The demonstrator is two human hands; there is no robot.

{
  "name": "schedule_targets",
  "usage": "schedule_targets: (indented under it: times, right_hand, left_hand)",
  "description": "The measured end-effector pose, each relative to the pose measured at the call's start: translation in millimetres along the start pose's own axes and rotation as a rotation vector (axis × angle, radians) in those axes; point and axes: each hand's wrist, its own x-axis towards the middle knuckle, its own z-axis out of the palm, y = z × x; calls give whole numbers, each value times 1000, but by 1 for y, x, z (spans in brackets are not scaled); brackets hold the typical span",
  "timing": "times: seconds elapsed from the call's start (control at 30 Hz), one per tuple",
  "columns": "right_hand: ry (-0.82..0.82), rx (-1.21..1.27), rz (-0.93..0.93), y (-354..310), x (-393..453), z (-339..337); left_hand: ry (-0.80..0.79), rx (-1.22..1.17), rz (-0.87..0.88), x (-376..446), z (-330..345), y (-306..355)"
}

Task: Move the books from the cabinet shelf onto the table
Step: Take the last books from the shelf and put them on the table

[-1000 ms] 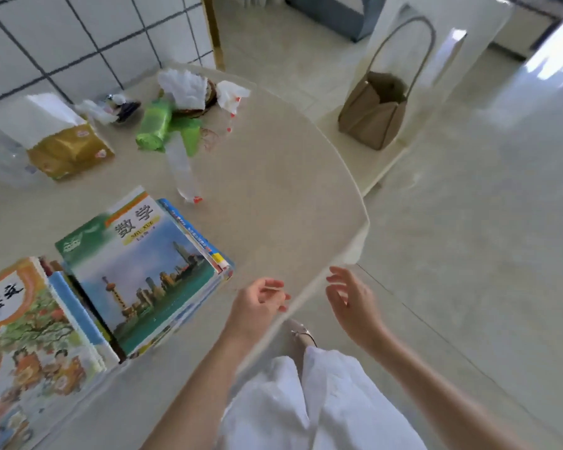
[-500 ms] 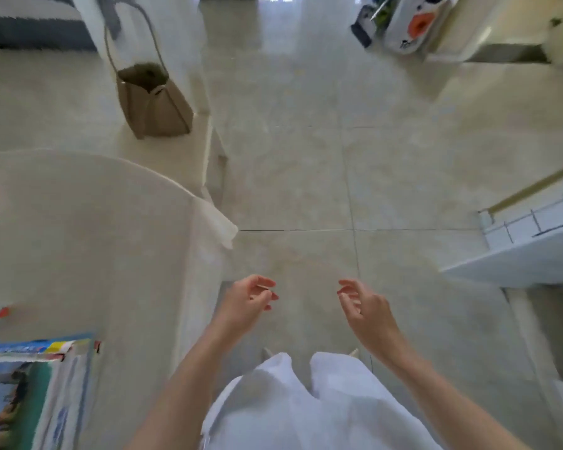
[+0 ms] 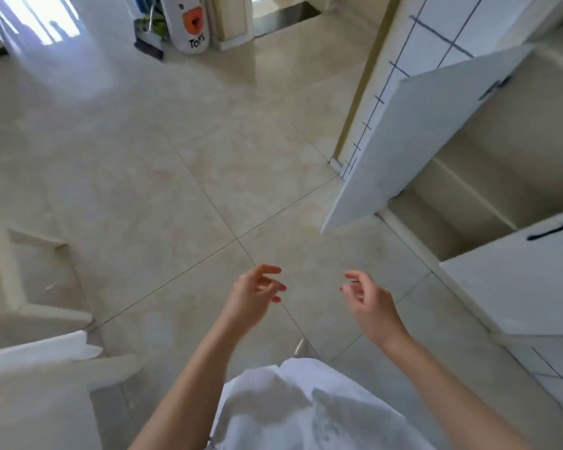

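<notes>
Both hands hang empty over the tiled floor (image 3: 176, 177), held out in front of the person's white garment (image 3: 306, 407). The left hand (image 3: 254, 295) is loosely open, fingers curled and slightly spread, holding nothing. The right hand (image 3: 371, 302) is likewise relaxed and half open, fingers bent inward, holding nothing. The two hands are apart, with bare floor between them. At the right stands the cabinet (image 3: 507, 151), its white door (image 3: 413, 134) swung open toward the floor. Inside it, a pale shelf (image 3: 468, 193) shows, and the part of it in view carries no books; the rest of the interior is cut off by the lower white front with a dark handle (image 3: 548, 230). No books show anywhere in the view, so where they lie cannot be told. At the lower left a corner of the desk (image 3: 30, 394) comes into view, its pale top bare in the part seen. Just beyond it stands a pale piece of furniture (image 3: 17, 271), blurred. At the far end of the floor a white container with an orange mark (image 3: 192, 24) stands against the wall, beside a doorway. Bright light falls on the floor at the upper left.
</notes>
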Motion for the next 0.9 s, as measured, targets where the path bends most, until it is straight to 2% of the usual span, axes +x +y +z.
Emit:
schedule_targets:
  times: [0.17, 0.4, 0.73, 0.9]
  right_hand:
    - [75, 31, 57, 15, 53, -71]
    - [119, 88, 129, 8, 126, -130]
    - [320, 273, 159, -70, 248, -182]
    - [288, 425, 241, -113, 312, -190]
  left_hand:
    - [-151, 128, 81, 66, 64, 73]
    - [-186, 271, 243, 171, 96, 179]
    - [-188, 386, 581, 324, 119, 349]
    - [-391, 530, 629, 388, 150, 393]
